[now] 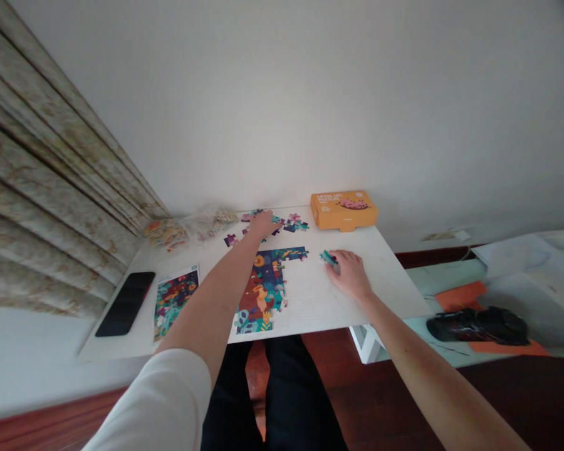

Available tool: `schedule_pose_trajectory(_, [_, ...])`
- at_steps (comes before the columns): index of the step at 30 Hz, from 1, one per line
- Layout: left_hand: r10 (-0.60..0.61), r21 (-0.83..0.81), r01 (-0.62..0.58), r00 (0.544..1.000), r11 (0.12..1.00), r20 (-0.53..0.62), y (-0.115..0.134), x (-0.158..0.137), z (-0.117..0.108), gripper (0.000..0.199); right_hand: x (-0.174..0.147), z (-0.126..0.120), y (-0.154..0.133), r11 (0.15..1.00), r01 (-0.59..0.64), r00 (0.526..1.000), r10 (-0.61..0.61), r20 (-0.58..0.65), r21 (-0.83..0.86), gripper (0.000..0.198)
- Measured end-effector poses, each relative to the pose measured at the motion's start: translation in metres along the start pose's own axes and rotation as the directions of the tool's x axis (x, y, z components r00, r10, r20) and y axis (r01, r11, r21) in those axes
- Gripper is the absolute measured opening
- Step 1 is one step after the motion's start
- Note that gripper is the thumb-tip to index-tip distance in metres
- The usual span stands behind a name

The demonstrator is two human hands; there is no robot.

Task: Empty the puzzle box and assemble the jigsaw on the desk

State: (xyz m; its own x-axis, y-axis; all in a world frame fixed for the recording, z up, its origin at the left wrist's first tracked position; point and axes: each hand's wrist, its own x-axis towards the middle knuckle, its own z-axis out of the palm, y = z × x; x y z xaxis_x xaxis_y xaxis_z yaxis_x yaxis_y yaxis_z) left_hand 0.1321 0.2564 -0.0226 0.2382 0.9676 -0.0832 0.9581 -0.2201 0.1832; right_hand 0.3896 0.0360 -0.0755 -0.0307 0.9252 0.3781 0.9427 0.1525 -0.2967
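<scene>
My left hand [262, 225] reaches to the far side of the white table, over a spread of loose jigsaw pieces [297, 223]. Its thumb stands apart to the right; the other fingertips are partly hidden, and nothing shows in its hold. Closer in lies a partly joined jigsaw puzzle [263, 285], a dark, colourful picture partly covered by my left forearm. To the right of it, my right hand [351, 273] rests low over the tabletop, with thumb and fingers closed on a teal puzzle piece [329, 257]. A printed picture sheet [176, 294] lies left of the joined part.
On the table's left sit a black phone [126, 304] and clear plastic bags [207, 222] of more pieces. An orange puzzle box [344, 210] stands against the wall. Beyond the table's right edge, a lower glass surface holds a black object [477, 326] and a whitish bin [536, 275].
</scene>
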Motion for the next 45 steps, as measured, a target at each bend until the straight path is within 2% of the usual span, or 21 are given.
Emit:
schedule_pose_trajectory(4, [-0.049,-0.006,0.049,0.999,0.999,-0.018,0.018,-0.001,0.005,0.056,0.0,-0.001,0.0,1.0,-0.006,1.0,0.005,0.01,0.009,0.028])
schedule_pose_trajectory(10, [-0.087,-0.155,0.081,0.996,0.985,-0.036,0.023,0.0,0.001,0.065,0.0,0.0,0.002,1.0,-0.013,1.0,0.012,0.022,0.024,0.03])
schedule_pose_trajectory(13, [-0.049,-0.226,0.03,0.996,0.974,-0.077,0.024,-0.007,-0.003,0.063,0.001,0.001,0.003,0.999,-0.02,1.0,0.019,0.016,0.034,0.029])
schedule_pose_trajectory(15, [0.033,-0.281,-0.058,0.995,0.958,-0.091,0.026,-0.02,-0.005,0.059,0.001,0.001,0.004,0.999,-0.028,1.0,0.028,0.013,0.038,0.029])
schedule_pose_trajectory(18, [0.2,-0.342,-0.229,0.973,0.911,-0.117,0.03,-0.058,-0.001,0.057,0.002,0.002,0.004,0.999,-0.035,0.999,0.035,0.016,0.038,0.028])
schedule_pose_trajectory(21, [0.36,-0.402,-0.379,0.924,0.833,-0.127,0.031,-0.114,0.011,0.066,0.002,0.004,0.006,0.999,-0.035,0.999,0.035,0.007,0.037,0.028])
schedule_pose_trajectory(23, [0.421,-0.435,-0.435,0.897,0.788,-0.135,0.03,-0.155,0.023,0.069,0.003,0.003,0.007,0.998,-0.042,0.999,0.043,-0.01,0.038,0.028])
schedule_pose_trajectory(28, [0.417,-0.467,-0.46,0.887,0.755,-0.199,0.026,-0.24,0.05,0.063,-0.004,-0.004,0.001,0.994,-0.069,0.991,0.078,-0.107,0.086,0.026])
schedule_pose_trajectory(31, [0.382,-0.487,-0.449,0.894,0.749,-0.235,0.025,-0.268,0.058,0.06,-0.021,-0.003,-0.021,0.959,-0.112,0.974,0.157,-0.162,0.259,0.029])
schedule_pose_trajectory(33, [0.372,-0.485,-0.45,0.893,0.75,-0.253,0.024,-0.276,0.061,0.059,-0.036,0.003,-0.044,0.89,-0.141,0.975,0.201,-0.095,0.434,0.034])
schedule_pose_trajectory(35, [0.372,-0.471,-0.46,0.888,0.753,-0.271,0.023,-0.279,0.063,0.059,-0.05,0.01,-0.067,0.8,-0.165,0.983,0.178,0.035,0.576,0.038])
schedule_pose_trajectory(36, [0.374,-0.463,-0.464,0.885,0.755,-0.278,0.022,-0.279,0.064,0.059,-0.055,0.013,-0.077,0.782,-0.163,0.986,0.141,0.084,0.601,0.04])
schedule_pose_trajectory(40, [0.384,-0.435,-0.471,0.881,0.768,-0.276,0.021,-0.275,0.067,0.059,-0.062,0.017,-0.098,0.838,-0.117,0.986,0.034,0.163,0.533,0.036])
schedule_pose_trajectory(45, [0.383,-0.339,-0.472,0.874,0.814,-0.299,0.02,-0.278,0.065,0.051,-0.057,0.018,-0.096,0.872,-0.138,0.982,0.06,0.177,0.47,0.028])
